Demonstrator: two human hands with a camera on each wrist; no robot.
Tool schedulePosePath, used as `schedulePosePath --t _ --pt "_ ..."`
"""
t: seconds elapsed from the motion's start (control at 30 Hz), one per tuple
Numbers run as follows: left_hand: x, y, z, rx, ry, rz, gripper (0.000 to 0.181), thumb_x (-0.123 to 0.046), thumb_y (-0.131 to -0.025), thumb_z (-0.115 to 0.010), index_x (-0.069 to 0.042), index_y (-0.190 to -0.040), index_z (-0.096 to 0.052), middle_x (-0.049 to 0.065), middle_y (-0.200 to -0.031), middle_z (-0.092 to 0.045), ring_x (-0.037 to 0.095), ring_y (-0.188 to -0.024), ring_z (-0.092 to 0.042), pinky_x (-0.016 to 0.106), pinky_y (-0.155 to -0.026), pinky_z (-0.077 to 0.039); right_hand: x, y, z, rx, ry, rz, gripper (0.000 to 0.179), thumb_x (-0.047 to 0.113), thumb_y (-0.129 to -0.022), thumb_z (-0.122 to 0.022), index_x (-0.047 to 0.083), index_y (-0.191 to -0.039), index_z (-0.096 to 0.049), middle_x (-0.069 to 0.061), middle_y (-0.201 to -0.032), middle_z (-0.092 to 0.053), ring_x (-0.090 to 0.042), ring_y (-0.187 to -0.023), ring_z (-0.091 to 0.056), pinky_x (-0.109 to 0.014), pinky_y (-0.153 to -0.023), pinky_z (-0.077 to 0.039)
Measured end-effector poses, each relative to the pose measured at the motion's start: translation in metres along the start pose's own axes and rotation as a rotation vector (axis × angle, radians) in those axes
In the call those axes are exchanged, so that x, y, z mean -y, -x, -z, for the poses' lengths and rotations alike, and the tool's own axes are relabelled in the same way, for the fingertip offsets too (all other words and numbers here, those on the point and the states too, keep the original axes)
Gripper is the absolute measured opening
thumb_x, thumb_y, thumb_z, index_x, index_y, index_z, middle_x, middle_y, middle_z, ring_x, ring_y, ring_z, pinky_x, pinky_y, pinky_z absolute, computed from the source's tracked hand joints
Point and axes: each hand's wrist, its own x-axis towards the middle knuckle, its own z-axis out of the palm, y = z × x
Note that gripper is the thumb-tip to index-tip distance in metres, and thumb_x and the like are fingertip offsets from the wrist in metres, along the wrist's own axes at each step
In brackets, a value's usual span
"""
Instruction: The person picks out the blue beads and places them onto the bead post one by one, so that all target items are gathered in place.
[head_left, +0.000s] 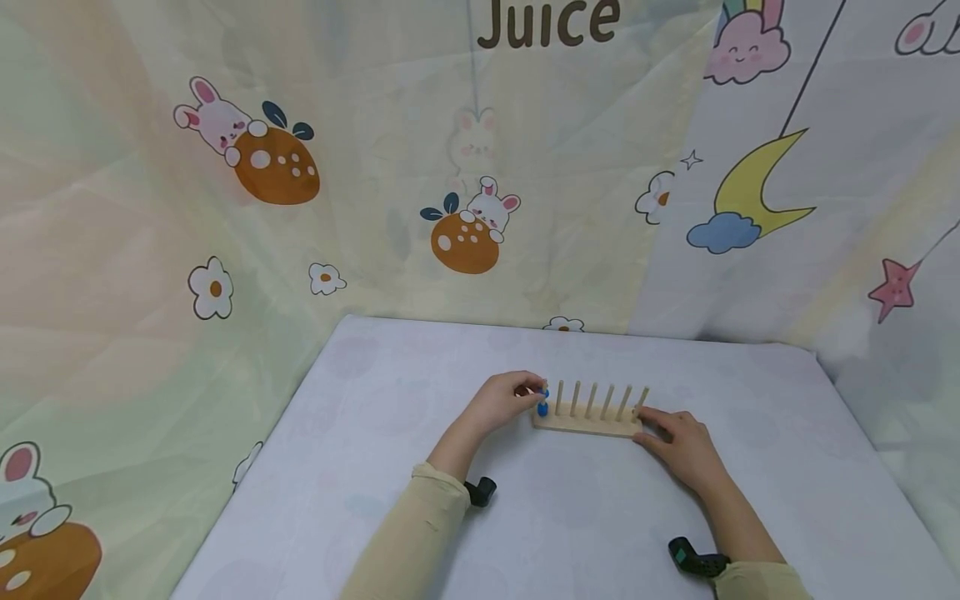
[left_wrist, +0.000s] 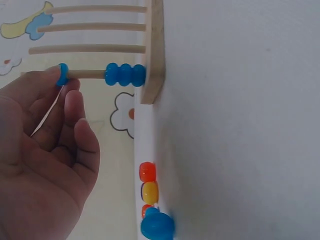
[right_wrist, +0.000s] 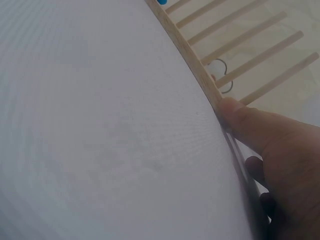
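Note:
A wooden peg stand (head_left: pixel 588 423) with a row of upright pegs stands on the white table. Three blue beads (left_wrist: pixel 125 74) sit stacked at the foot of its leftmost peg. My left hand (head_left: pixel 501 402) pinches another blue bead (left_wrist: pixel 62 74) between thumb and fingers, around the upper part of that same peg. At the opposite end of the stand, my right hand (head_left: pixel 681 446) grips the wooden base, its thumb (right_wrist: pixel 234 111) along the front edge. The other pegs (right_wrist: pixel 267 77) carry no beads.
In the left wrist view, a red bead (left_wrist: pixel 147 171), a yellow bead (left_wrist: pixel 150 192) and a larger blue bead (left_wrist: pixel 158 226) lie on the table left of the stand. A printed cloth backdrop (head_left: pixel 375 208) hangs behind the table (head_left: pixel 570 525).

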Motion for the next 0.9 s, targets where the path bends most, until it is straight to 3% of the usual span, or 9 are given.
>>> schedulePosePath --t 0.37,0.67,0.9 --pt "0.014 -0.002 -0.010 0.032 -0.070 0.024 0.026 -0.029 -0.096 -0.065 -0.024 -0.121 -0.070 -0.009 -0.114 -0.069 0.006 -0.095 -0.060 0.030 -0.083 -0.048 0.000 0.000 0.000 0.011 -0.003 0.000 0.058 0.051 -0.090 -0.067 0.014 -0.135 -0.060 -0.018 -0.123 -0.066 -0.038 -0.111 -0.054 -0.059 -0.087 -0.042" --pt "0.013 0.001 -0.009 0.052 -0.077 0.013 0.028 -0.021 -0.097 -0.060 -0.020 -0.123 -0.070 -0.002 -0.122 -0.067 0.013 -0.100 -0.062 0.027 -0.081 -0.050 -0.001 0.000 0.000 0.008 0.001 0.002 0.058 0.050 -0.090 -0.067 0.014 -0.135 -0.060 -0.018 -0.124 -0.066 -0.038 -0.111 -0.054 -0.060 -0.088 -0.042" --pt "0.016 0.004 -0.007 0.049 -0.091 0.022 0.031 -0.028 -0.100 -0.058 -0.025 -0.129 -0.066 -0.005 -0.122 -0.067 0.013 -0.104 -0.061 0.029 -0.084 -0.051 0.000 0.000 0.000 0.007 -0.004 0.005 0.058 0.049 -0.090 -0.067 0.013 -0.135 -0.060 -0.019 -0.124 -0.066 -0.039 -0.112 -0.054 -0.061 -0.088 -0.042"
